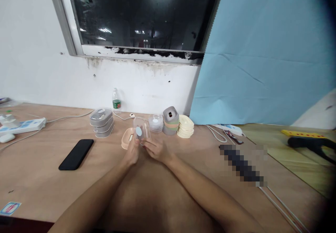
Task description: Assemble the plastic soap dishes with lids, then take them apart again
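Observation:
In front of me a clear plastic cover [145,125] with a pale round disc on it is held up on edge. My left hand [132,152] grips its lower left side. The bent fingers of my right hand [156,149] are closed at its lower right edge; the fingertips partly hide what they pinch. Just behind my left hand a peach-coloured oval tray [126,137] with a slot lies on the table. Further back are stacked clear covers [155,123], a pile of grey, green and orange frames [170,121] and a stack of cream pieces [186,126].
Left of my hands stands a stack of grey boxes with clear tops [102,122]. A black phone [76,154] lies nearer. By the wall are a bottle [116,100] and white cables. Power strips [26,126] and a pixelated dark object [241,164] flank the table [42,184].

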`<state>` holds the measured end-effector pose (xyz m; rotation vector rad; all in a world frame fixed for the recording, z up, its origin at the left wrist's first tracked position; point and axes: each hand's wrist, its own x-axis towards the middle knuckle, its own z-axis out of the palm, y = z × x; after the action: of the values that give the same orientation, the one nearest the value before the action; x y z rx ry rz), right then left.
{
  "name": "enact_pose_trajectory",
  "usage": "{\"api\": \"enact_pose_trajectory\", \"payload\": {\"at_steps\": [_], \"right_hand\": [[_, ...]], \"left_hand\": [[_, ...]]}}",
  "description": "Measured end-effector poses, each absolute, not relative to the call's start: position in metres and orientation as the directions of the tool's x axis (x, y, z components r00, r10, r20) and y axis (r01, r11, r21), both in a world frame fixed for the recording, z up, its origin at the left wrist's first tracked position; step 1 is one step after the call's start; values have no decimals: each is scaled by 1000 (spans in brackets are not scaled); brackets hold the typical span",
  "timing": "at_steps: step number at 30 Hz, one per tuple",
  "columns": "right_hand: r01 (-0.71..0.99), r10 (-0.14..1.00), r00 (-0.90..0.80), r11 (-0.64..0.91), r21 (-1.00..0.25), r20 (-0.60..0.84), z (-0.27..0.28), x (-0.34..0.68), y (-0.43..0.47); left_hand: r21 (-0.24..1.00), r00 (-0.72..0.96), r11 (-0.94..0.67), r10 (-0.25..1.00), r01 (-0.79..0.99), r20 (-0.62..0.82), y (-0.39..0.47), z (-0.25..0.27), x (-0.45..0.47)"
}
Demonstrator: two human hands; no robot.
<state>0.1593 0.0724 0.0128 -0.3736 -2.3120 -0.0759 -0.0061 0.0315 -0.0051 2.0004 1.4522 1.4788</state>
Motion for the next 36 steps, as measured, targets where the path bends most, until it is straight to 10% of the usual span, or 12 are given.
{"api": "enact_pose_trajectory", "payload": {"at_steps": [8, 14, 27, 36], "right_hand": [[710, 630, -512, 693, -126, 583, 63, 160, 127], [865, 793, -439, 500, -40, 423, 60, 155, 139], [901, 827, -319, 416, -121, 462, 45, 152, 143], [464, 457, -619, 869, -172, 638, -6, 176, 104]], "left_hand": [[356, -205, 29, 859, 934, 469, 46, -4, -33], [349, -139, -3, 913, 937, 383, 48, -8, -38], [363, -141, -12, 910, 932, 390, 47, -8, -38], [832, -248, -144, 915, 536, 318, 51, -13, -26]]}}
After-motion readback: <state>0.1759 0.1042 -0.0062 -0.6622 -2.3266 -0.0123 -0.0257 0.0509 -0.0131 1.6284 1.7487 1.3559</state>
